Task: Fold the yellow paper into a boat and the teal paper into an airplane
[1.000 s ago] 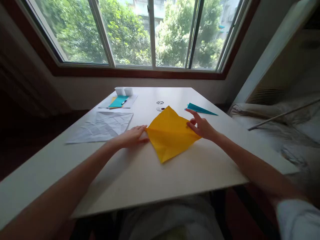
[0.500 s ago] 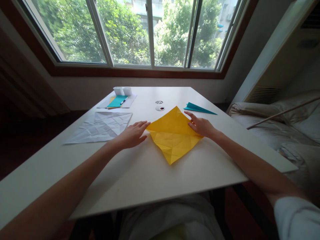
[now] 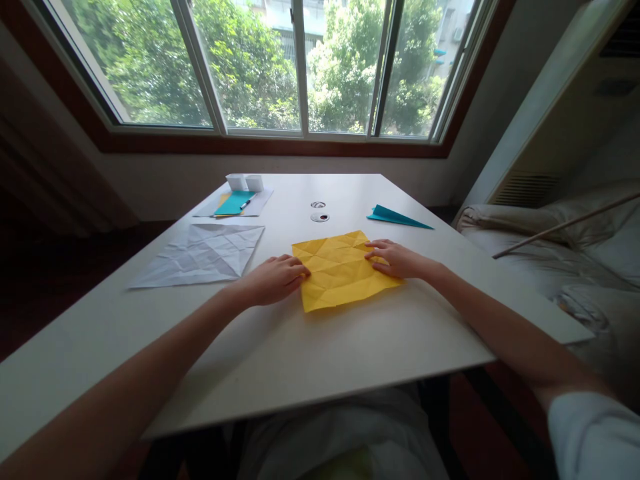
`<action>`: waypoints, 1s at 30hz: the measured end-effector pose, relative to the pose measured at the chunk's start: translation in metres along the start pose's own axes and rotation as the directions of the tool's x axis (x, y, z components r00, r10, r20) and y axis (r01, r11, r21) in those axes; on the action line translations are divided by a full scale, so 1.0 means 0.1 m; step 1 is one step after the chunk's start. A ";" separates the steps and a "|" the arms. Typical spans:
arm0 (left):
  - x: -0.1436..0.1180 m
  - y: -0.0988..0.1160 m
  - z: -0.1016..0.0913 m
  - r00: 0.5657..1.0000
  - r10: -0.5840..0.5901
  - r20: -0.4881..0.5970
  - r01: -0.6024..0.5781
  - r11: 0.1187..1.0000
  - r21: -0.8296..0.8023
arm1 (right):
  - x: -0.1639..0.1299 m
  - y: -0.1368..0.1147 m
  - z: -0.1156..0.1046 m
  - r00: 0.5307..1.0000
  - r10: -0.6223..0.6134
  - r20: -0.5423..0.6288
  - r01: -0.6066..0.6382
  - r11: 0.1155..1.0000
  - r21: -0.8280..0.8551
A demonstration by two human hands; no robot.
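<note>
Nearest, a pale sleeve (image 3: 587,433) ends on the right arm, beside the front edge of the white tabletop (image 3: 280,360). Farther in, the left hand (image 3: 275,280) touches the left edge of a creased yellow sheet of paper (image 3: 335,270); whether its fingers pinch that edge, I cannot tell. The right hand (image 3: 397,259) lies over the sheet's right side, fingers loosely spread and open on it. The sheet lies between the hands on the tabletop. To its left is a creased white sheet (image 3: 210,250); beyond its right side, a folded teal paper (image 3: 397,217), narrowing to a point. Farther back sit two round discs (image 3: 320,217), a teal sheet (image 3: 233,203) with a pen (image 3: 248,201) over it, and two small white boxes (image 3: 254,183). A window (image 3: 265,73) faces trees.
</note>
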State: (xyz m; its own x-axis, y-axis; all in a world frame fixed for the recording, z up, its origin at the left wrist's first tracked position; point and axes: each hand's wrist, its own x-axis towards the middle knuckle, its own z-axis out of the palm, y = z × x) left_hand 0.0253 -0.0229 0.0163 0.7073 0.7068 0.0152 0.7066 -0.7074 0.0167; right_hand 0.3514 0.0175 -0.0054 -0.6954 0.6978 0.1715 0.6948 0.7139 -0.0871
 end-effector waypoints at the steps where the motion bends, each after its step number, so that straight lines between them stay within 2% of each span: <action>1: 0.00 -0.05 0.00 1.000 -0.027 0.004 0.027 1.000 0.016 | 0.00 -0.04 -0.03 1.000 -0.027 0.010 0.027 0.999 0.027; 7: 0.01 -0.19 0.04 0.981 -0.193 -0.008 0.192 0.976 0.104 | 0.01 -0.34 -0.17 0.975 -0.216 0.048 0.208 0.969 0.134; 11: 0.02 -0.21 0.11 0.971 -0.237 0.022 0.235 0.968 0.092 | 0.01 -0.52 -0.17 0.973 -0.213 0.091 0.195 0.965 0.176; 14: 0.03 -0.22 0.16 0.971 -0.231 0.055 0.229 0.972 0.050 | 0.02 -0.57 -0.16 0.986 -0.143 0.091 0.126 0.978 0.168; 17: 0.03 -0.20 0.20 0.971 -0.232 0.057 0.232 0.973 0.016 | 0.02 -0.50 -0.14 0.999 0.043 0.022 -0.045 0.995 0.094; 19: 0.03 -0.19 0.21 0.970 -0.236 0.051 0.237 0.972 -0.003 | 0.01 -0.40 -0.13 0.985 0.174 -0.007 -0.174 0.984 0.035; 21: 0.03 -0.18 0.22 0.967 -0.253 0.026 0.253 0.967 -0.004 | 0.00 -0.30 -0.10 0.967 0.252 0.030 -0.253 0.967 0.018; 26: 0.06 -0.25 0.22 0.923 -0.380 -0.061 0.379 0.925 -0.026 | 0.01 -0.13 -0.05 0.947 0.293 0.132 -0.306 0.948 0.090; 28: 0.06 -0.33 0.20 0.914 -0.402 -0.053 0.396 0.914 -0.093 | 0.01 -0.11 -0.03 0.943 0.306 0.132 -0.320 0.942 0.102; 30: 0.06 -0.42 0.17 0.916 -0.402 -0.015 0.388 0.892 -0.231 | 0.02 -0.10 -0.02 0.938 0.323 0.127 -0.338 0.933 0.121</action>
State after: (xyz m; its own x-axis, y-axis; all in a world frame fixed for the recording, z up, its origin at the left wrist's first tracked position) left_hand 0.0002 0.0109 -0.0016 0.3631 0.9315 0.0222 0.8998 -0.3568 0.2513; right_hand 0.3431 0.0117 -0.0022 -0.4508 0.8926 0.0082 0.8616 0.4375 -0.2575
